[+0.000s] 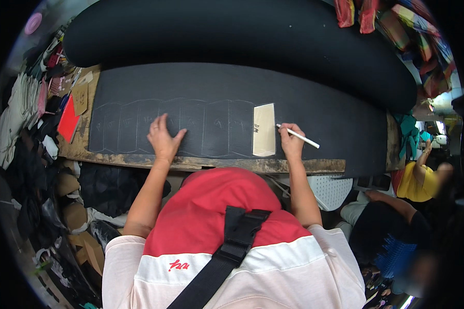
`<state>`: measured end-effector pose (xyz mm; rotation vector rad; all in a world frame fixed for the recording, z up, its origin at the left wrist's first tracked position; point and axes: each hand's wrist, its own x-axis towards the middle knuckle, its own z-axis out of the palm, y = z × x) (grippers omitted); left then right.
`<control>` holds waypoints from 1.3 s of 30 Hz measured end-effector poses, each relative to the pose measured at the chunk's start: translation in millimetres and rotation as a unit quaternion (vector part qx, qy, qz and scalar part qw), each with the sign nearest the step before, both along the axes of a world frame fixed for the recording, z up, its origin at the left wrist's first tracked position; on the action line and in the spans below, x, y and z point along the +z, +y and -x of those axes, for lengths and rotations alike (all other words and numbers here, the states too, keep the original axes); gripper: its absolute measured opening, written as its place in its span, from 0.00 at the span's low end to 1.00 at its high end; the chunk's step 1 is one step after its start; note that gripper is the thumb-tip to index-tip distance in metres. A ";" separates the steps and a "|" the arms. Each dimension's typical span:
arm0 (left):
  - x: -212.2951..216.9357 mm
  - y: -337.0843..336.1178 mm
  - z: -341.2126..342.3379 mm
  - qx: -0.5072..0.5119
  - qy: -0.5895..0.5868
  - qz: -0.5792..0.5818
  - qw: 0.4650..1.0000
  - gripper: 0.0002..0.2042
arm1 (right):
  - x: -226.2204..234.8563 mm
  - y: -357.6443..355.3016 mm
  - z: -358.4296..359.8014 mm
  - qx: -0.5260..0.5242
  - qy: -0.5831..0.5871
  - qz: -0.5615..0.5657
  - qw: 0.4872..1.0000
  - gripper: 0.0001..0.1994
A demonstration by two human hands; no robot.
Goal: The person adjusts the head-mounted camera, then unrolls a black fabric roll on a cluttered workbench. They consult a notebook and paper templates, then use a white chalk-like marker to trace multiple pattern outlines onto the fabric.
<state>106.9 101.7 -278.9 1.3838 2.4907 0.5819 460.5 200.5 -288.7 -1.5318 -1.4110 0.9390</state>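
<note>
Black fabric [325, 123] is spread over the wooden table, with a row of pale outlined panels and marks drawn along its near side. My left hand [164, 138] lies on the cloth over the drawn panels, fingers spread and holding nothing. A cream pattern piece [264, 139] with dark handwriting lies flat on the fabric at the right end of the row. Beside its right edge, my right hand [292, 141] grips a white marking pen [307, 139], its tip near the edge of the piece.
A large black fabric roll [232, 36] spans the table's far side. The worn wooden table edge [294, 165] runs along the front. At left lie a red folder [68, 121] and a brown card [80, 99]. A white perforated seat [331, 191] and other people are at right.
</note>
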 end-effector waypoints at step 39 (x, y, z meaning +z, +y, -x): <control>-28.9 92.8 -226.9 -0.427 0.007 -0.031 0.904 0.40 | 3.8 42.8 -69.1 0.079 -0.143 -0.191 0.968 0.12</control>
